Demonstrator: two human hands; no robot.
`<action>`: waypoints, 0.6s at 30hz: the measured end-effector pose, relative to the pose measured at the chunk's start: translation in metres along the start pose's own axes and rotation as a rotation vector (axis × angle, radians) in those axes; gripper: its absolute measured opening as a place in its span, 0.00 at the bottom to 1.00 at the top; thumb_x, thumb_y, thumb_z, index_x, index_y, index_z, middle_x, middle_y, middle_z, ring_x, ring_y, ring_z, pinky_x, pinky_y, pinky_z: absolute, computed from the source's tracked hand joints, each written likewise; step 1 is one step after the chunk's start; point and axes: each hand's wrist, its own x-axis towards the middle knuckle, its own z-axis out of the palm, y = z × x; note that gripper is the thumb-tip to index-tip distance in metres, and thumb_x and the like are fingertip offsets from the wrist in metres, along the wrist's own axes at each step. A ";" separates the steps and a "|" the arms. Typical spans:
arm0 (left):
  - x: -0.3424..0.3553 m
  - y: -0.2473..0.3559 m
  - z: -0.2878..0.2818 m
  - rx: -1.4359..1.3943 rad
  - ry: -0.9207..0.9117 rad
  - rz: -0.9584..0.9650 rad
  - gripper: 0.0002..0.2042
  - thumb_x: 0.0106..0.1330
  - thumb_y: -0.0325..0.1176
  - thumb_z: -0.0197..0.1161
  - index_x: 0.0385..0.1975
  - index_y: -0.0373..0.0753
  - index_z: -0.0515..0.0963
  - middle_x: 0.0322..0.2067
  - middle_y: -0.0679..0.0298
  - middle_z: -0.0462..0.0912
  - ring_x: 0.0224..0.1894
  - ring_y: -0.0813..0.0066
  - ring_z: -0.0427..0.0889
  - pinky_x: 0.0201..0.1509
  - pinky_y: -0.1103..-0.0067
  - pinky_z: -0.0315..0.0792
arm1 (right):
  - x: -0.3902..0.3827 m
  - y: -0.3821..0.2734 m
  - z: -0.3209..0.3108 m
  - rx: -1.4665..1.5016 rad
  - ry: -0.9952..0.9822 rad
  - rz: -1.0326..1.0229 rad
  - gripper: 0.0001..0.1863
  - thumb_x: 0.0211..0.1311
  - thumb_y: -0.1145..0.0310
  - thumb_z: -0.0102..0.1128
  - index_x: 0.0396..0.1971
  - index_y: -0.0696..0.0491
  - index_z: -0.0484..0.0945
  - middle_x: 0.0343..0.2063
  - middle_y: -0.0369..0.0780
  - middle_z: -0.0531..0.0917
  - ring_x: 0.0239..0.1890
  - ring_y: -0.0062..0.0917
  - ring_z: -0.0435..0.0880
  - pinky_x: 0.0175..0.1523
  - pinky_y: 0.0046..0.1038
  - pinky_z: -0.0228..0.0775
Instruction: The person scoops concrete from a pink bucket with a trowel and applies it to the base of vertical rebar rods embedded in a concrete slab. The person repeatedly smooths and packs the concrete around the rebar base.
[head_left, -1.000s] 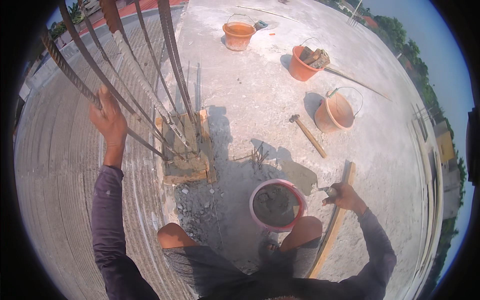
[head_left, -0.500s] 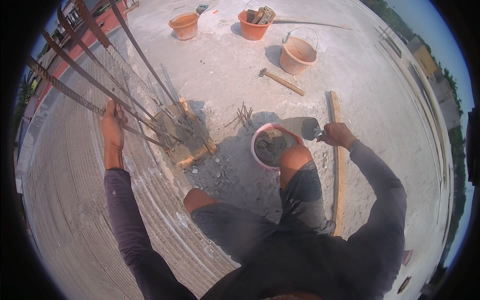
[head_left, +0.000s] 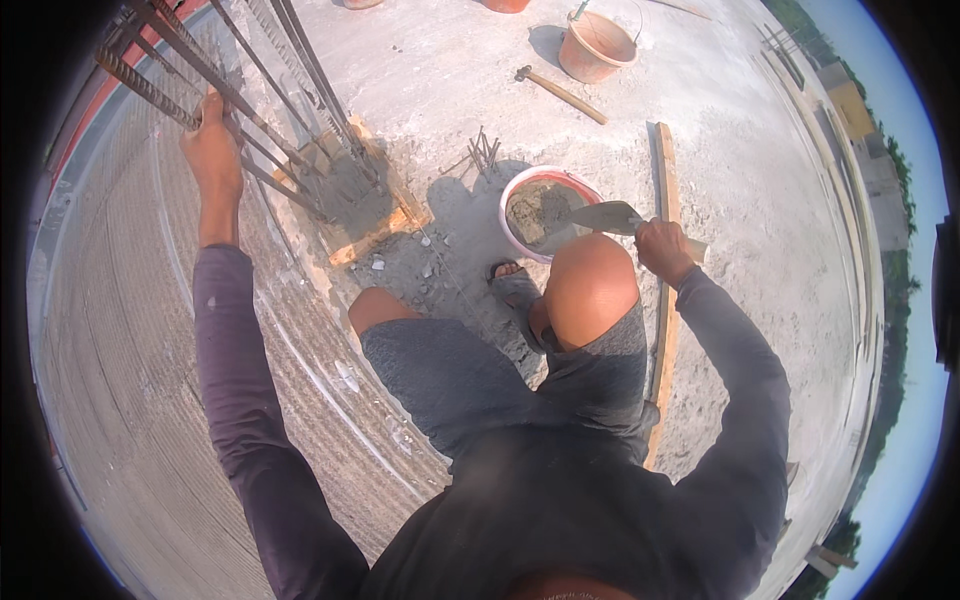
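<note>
My left hand [head_left: 213, 150] is wrapped round a ribbed steel rebar [head_left: 150, 92], part of an upright cluster rising from a wooden form [head_left: 365, 248] with grey mortar around the bars. My right hand [head_left: 668, 250] grips the handle of a trowel [head_left: 605, 214]; its blade lies over the right side of a pink-rimmed bucket [head_left: 552, 173] holding lumpy grey mortar [head_left: 535, 205]. My bent right knee and sandalled foot are just below and left of that bucket.
An orange bucket [head_left: 590, 50] and a wooden-handled hammer [head_left: 565, 95] lie beyond. A long timber [head_left: 662, 170] runs along my right. Short steel rods [head_left: 483, 150] stand near the form, among rubble. A corrugated surface [head_left: 130, 330] borders my left, long boards [head_left: 820, 150] the far right.
The view has tilted down, so the buckets and form sit higher in frame. The trowel blade has swung leftward over the mortar bucket. My left hand still grips rebar.
</note>
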 end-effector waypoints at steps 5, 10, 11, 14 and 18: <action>0.006 -0.004 0.002 -0.010 0.001 0.022 0.13 0.73 0.40 0.60 0.26 0.41 0.77 0.16 0.76 0.65 0.16 0.87 0.61 0.20 0.81 0.52 | 0.063 -0.035 0.038 -0.098 0.152 0.068 0.06 0.59 0.69 0.57 0.26 0.49 0.83 0.27 0.40 0.82 0.35 0.31 0.84 0.39 0.37 0.70; 0.005 -0.005 0.005 -0.060 -0.031 -0.023 0.13 0.73 0.38 0.59 0.25 0.40 0.77 0.17 0.76 0.65 0.16 0.88 0.61 0.19 0.82 0.51 | 0.076 -0.071 0.046 -0.375 -0.154 -0.170 0.06 0.56 0.69 0.61 0.28 0.53 0.85 0.27 0.42 0.83 0.32 0.32 0.86 0.30 0.35 0.75; 0.004 -0.004 0.005 -0.078 0.034 -0.044 0.13 0.73 0.38 0.59 0.25 0.40 0.77 0.17 0.76 0.66 0.16 0.87 0.61 0.19 0.82 0.51 | 0.074 -0.067 0.047 -0.312 -0.146 -0.144 0.06 0.57 0.69 0.60 0.26 0.53 0.85 0.28 0.44 0.84 0.32 0.33 0.86 0.32 0.35 0.76; 0.004 -0.002 0.007 -0.030 0.112 0.048 0.12 0.72 0.35 0.60 0.25 0.38 0.77 0.18 0.74 0.68 0.17 0.87 0.63 0.19 0.82 0.53 | 0.081 -0.044 0.042 0.304 -0.333 0.066 0.15 0.65 0.55 0.58 0.37 0.48 0.87 0.37 0.47 0.87 0.42 0.37 0.88 0.46 0.42 0.80; 0.001 0.001 0.001 -0.064 0.015 0.014 0.12 0.72 0.35 0.61 0.25 0.38 0.77 0.18 0.72 0.70 0.16 0.87 0.63 0.19 0.82 0.53 | 0.112 -0.017 0.032 0.272 -0.556 -0.010 0.23 0.66 0.45 0.54 0.42 0.50 0.85 0.38 0.45 0.88 0.42 0.42 0.88 0.48 0.43 0.80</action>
